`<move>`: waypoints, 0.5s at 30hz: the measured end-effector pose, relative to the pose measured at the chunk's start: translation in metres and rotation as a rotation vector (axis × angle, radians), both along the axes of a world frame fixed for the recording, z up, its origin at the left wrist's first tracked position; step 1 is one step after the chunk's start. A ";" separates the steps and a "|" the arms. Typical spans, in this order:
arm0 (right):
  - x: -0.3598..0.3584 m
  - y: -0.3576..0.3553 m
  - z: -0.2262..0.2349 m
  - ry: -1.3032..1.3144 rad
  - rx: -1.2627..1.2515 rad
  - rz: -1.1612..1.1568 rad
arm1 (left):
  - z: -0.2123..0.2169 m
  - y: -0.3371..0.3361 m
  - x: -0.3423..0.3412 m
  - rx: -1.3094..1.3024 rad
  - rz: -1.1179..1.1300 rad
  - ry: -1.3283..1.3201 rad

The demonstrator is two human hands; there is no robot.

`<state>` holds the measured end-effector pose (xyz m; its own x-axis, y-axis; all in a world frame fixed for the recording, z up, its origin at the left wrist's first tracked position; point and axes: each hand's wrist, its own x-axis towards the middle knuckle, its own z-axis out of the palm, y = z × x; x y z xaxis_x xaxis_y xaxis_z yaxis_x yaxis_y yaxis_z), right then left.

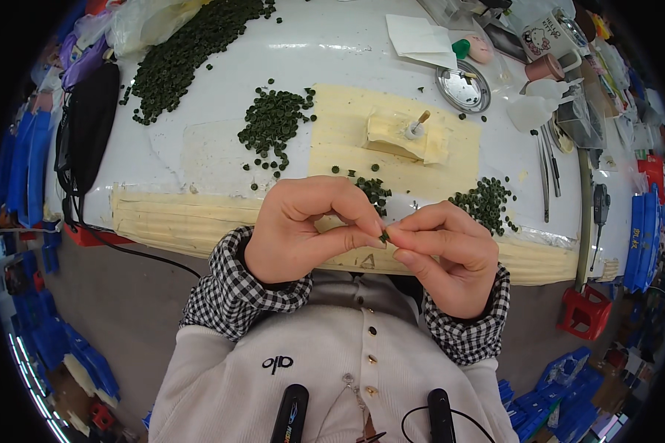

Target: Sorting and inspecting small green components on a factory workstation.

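tiny dark green ring (384, 236) sits pinched between the fingertips of both hands, held up above the table edge, mostly hidden, just a sliver showing

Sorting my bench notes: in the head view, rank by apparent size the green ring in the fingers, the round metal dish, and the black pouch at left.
1. Black pouch, largest.
2. Metal dish.
3. Green ring, pinched between left hand and right hand, smallest though nearest the camera.

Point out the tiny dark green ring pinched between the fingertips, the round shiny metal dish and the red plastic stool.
Tiny dark green ring (384, 236), head view: its visible edge.
Round shiny metal dish (462, 87), head view: its base.
Red plastic stool (585, 310), head view: its seat.
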<state>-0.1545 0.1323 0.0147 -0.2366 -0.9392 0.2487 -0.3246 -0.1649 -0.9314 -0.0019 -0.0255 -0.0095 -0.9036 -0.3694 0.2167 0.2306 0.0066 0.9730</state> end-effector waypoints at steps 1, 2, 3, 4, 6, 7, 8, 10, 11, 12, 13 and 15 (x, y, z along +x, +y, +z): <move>0.000 0.000 0.000 -0.011 0.001 -0.006 | 0.000 0.000 0.000 0.020 0.003 0.002; 0.001 0.000 -0.001 -0.021 0.001 -0.011 | 0.000 0.001 0.000 0.039 0.006 0.004; 0.002 0.000 -0.001 -0.031 0.000 -0.015 | 0.000 0.001 0.000 0.057 0.011 0.007; 0.002 0.000 -0.001 -0.038 -0.009 -0.020 | 0.001 0.003 0.000 0.092 0.035 0.010; 0.005 -0.002 -0.003 -0.050 -0.029 -0.028 | 0.002 0.007 0.000 0.159 0.084 0.019; 0.006 -0.003 -0.004 -0.036 -0.040 -0.045 | 0.002 0.005 0.000 0.110 0.099 0.016; 0.008 -0.004 -0.005 -0.022 -0.051 -0.061 | 0.001 0.004 0.000 0.061 0.115 0.012; 0.012 -0.007 -0.006 0.013 -0.073 -0.094 | 0.002 0.002 0.001 -0.016 0.156 0.016; 0.014 -0.008 -0.007 0.033 -0.084 -0.111 | 0.002 0.002 0.000 -0.043 0.180 0.023; 0.016 -0.009 -0.007 0.053 -0.093 -0.127 | 0.002 0.003 0.000 -0.069 0.205 0.030; 0.017 -0.009 -0.007 0.066 -0.085 -0.134 | 0.002 0.004 0.001 -0.070 0.213 0.026; 0.018 -0.010 -0.007 0.081 -0.100 -0.139 | 0.002 0.004 0.002 -0.069 0.227 0.018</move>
